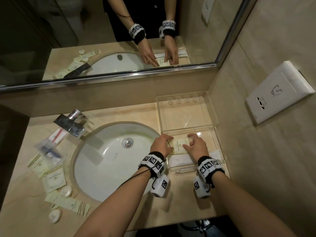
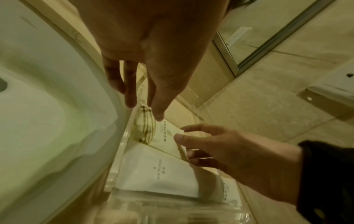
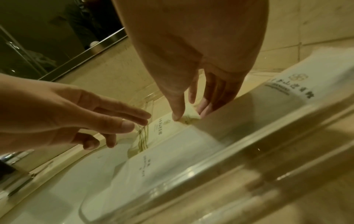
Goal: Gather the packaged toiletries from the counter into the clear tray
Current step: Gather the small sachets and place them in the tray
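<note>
Both hands are down in the near compartment of the clear tray [image 1: 214,117], which sits on the counter [image 1: 119,113] at about 3 o'clock from the sink [image 1: 109,161]. A cream sachet with green stripes [image 1: 179,145] lies flat in that compartment, and a white dental-kit packet [image 1: 179,160] lies just beside it on the 6 o'clock side.

The left hand [image 1: 161,144] reaches over the tray's 9 o'clock wall; its fingers [image 2: 130,91] are straight and loose, the thumb tip touching the sachet's striped end, nothing grasped. The right hand [image 1: 196,146] comes in from 3 o'clock with relaxed, spread fingers [image 2: 193,128]; its thumb rests on the sachet's edge, and the other fingertips are at that edge without closing round it.

The far compartment of the tray holds no packets.

At 9 o'clock from the sink, several more packaged toiletries [image 1: 51,170] are strewn over the counter: cream sachets, a clear bag with a blue item, two small round white soaps, and a long striped packet near 7 o'clock. The faucet [image 1: 71,124] stands at about 10 o'clock
</note>
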A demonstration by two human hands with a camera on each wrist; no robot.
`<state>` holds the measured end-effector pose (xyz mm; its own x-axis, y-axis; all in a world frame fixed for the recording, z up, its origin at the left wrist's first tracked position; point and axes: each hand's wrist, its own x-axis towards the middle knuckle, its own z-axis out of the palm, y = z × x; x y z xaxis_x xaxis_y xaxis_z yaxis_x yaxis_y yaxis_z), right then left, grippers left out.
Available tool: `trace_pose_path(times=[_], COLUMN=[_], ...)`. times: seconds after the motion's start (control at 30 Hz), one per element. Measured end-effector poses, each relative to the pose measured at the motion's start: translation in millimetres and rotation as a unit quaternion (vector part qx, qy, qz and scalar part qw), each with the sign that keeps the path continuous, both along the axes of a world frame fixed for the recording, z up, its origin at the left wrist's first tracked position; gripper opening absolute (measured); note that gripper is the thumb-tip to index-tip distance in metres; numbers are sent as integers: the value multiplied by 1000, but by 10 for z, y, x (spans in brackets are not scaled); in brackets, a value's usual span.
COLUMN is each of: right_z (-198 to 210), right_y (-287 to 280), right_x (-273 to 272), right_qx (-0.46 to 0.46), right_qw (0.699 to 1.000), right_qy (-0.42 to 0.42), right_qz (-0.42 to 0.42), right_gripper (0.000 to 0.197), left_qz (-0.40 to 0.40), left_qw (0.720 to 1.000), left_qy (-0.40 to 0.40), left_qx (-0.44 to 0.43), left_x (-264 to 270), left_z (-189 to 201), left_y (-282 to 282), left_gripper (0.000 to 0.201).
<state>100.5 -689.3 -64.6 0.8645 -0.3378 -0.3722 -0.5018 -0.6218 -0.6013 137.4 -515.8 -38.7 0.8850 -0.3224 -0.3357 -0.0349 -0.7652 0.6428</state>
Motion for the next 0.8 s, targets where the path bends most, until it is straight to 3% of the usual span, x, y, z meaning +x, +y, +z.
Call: trace_pose_path(times=[0.17,0.8], right_z=[-23,237], right_y=[-27,-34], right_x=[-25,-128], right_qx=[0,-39], right_qw=[1000,999], right_qy=[3,-21], right_qz=[14,29], right_gripper=[40,44], left_qz=[-35,-9], left_qw=[999,1000], left_qy=[5,-20], left_qx=[41,-14], left_x=[-39,-129], left_z=[-50,-16], left_y=[0,112], left_gripper=[47,41])
